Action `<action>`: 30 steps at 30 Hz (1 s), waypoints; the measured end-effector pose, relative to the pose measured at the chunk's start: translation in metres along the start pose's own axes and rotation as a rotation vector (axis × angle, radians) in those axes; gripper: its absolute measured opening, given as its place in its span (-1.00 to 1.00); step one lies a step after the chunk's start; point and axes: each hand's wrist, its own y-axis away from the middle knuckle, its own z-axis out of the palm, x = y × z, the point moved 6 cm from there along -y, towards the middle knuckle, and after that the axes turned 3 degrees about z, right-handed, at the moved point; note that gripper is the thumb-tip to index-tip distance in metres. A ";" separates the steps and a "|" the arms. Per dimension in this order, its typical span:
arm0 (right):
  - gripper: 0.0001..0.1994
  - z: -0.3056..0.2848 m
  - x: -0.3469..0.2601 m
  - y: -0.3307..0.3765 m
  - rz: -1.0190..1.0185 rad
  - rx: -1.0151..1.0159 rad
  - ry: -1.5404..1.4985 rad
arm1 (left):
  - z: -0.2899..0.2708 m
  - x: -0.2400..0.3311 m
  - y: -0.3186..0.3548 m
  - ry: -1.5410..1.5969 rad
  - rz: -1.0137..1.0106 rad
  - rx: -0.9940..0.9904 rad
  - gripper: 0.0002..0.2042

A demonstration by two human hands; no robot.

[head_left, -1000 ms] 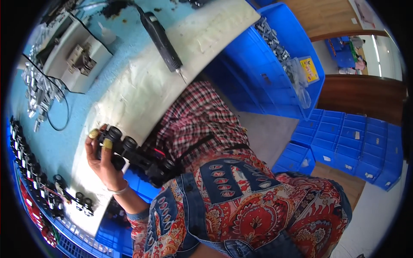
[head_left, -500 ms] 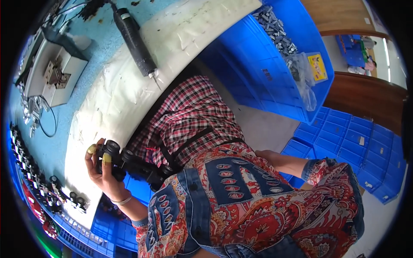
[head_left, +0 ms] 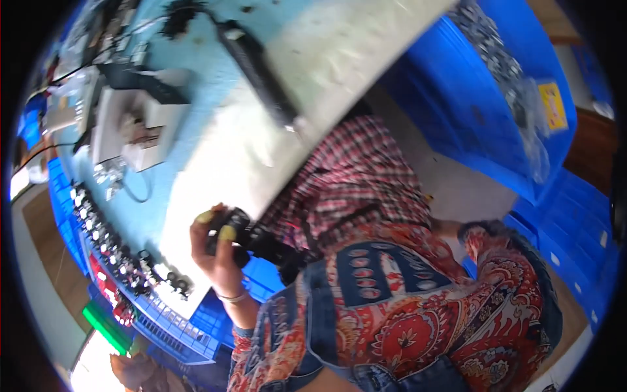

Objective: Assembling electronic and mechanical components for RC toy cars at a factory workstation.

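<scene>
My left hand [head_left: 222, 264] is closed on a black toy car chassis [head_left: 274, 251] with thick wheels, held above my lap near the table's front edge. Yellow covers wrap the tips of its thumb and a finger. Part of the chassis lies behind the fingers. My right hand [head_left: 447, 227] is down at my right side, past the hip. Only skin near the wrist shows there, and its fingers are hidden. A black electric screwdriver [head_left: 258, 73] lies on the white table cover [head_left: 215, 150], beyond both hands.
A white boxy device [head_left: 140, 127] stands on the blue tabletop. Several black wheeled parts [head_left: 114, 251] line the left edge, above a blue basket [head_left: 179, 323]. At right are a blue bin [head_left: 450, 111] of small metal pieces [head_left: 486, 42] and blue crates [head_left: 568, 225]. Plaid cloth [head_left: 353, 166] covers my lap.
The whole view has swung, so table, bin and lap sit further right in the picture, with blur. My left hand still holds the chassis; less of my right forearm shows.
</scene>
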 end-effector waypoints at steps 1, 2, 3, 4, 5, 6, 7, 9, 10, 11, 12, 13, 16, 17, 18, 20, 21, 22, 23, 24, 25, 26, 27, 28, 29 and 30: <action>-0.87 0.032 -0.018 -0.007 -0.090 -0.034 0.122 | -0.003 0.003 -0.001 -0.018 0.044 0.039 -0.67; -0.87 0.067 -0.032 -0.012 -0.189 -0.072 0.250 | -0.004 0.000 0.003 0.013 0.026 0.038 -0.68; -0.86 0.101 -0.048 -0.011 -0.297 -0.108 0.374 | -0.009 0.001 0.002 0.051 0.011 0.035 -0.68; -0.86 0.128 -0.061 -0.007 -0.411 -0.130 0.488 | -0.016 0.004 -0.001 0.056 0.054 0.074 -0.68; -0.85 0.154 -0.076 0.003 -0.533 -0.144 0.602 | -0.021 0.006 -0.003 0.043 0.058 0.075 -0.68; -0.85 0.168 -0.086 0.011 -0.653 -0.147 0.721 | -0.025 0.005 0.000 0.039 0.051 0.082 -0.69; -0.84 0.168 -0.091 0.023 -0.759 -0.127 0.838 | -0.023 0.001 0.005 0.047 0.021 0.082 -0.69; -0.82 0.159 -0.111 0.059 -0.976 -0.059 1.092 | -0.029 -0.003 0.003 0.109 0.026 0.122 -0.69; -0.81 0.153 -0.124 0.082 -1.083 -0.011 1.229 | -0.033 -0.007 0.000 0.135 0.023 0.122 -0.69; -0.80 0.144 -0.134 0.106 -1.174 0.037 1.375 | -0.035 -0.012 0.004 0.161 0.008 0.124 -0.70; -0.79 0.134 -0.143 0.132 -1.261 0.089 1.528 | -0.036 -0.014 0.001 0.182 0.012 0.153 -0.70; -0.78 0.117 -0.144 0.156 -1.321 0.146 1.680 | -0.034 -0.016 -0.002 0.203 -0.003 0.170 -0.71; -0.74 0.099 -0.141 0.228 -1.507 0.265 2.138 | -0.024 -0.005 -0.007 0.279 0.075 0.254 -0.72; -0.78 0.215 -0.135 0.306 -1.277 0.109 1.509 | -0.033 -0.011 0.003 0.268 0.089 0.303 -0.72; -0.82 0.275 -0.141 0.346 -1.422 0.018 1.282 | -0.026 -0.017 0.001 0.291 0.112 0.295 -0.72; -0.75 0.386 -0.132 0.373 -1.892 0.142 1.494 | -0.016 -0.034 0.001 0.381 0.098 0.335 -0.72; -0.62 0.424 -0.132 0.373 -1.988 0.109 1.500 | -0.006 -0.033 0.000 0.432 0.111 0.319 -0.72; -0.56 0.456 -0.131 0.370 -1.881 0.271 1.591 | 0.004 -0.031 0.002 0.473 0.124 0.306 -0.71; -0.49 0.485 -0.117 0.362 -1.759 0.391 1.679 | 0.007 -0.033 0.008 0.466 0.128 0.349 -0.71; -0.49 0.495 -0.126 0.354 -1.771 0.349 1.704 | 0.013 -0.036 0.010 0.479 0.168 0.333 -0.71; -0.46 0.497 -0.151 0.357 -1.908 0.274 1.670 | 0.018 -0.034 0.011 0.492 0.212 0.295 -0.70; -0.44 0.506 -0.161 0.360 -2.032 0.170 1.636 | 0.021 -0.037 0.018 0.485 0.150 0.264 -0.68; -0.46 0.498 -0.180 0.351 -1.775 -0.062 1.478 | 0.024 -0.043 0.029 0.480 0.091 0.227 -0.65; -0.49 0.487 -0.184 0.347 -1.521 -0.261 1.311 | 0.029 -0.055 0.037 0.464 0.049 0.218 -0.65; -0.50 0.481 -0.175 0.342 -1.334 -0.473 1.152 | 0.031 -0.065 0.043 0.445 0.009 0.216 -0.64; -0.51 0.480 -0.165 0.345 -1.139 -0.656 0.984 | 0.026 -0.063 0.046 0.429 0.036 0.226 -0.64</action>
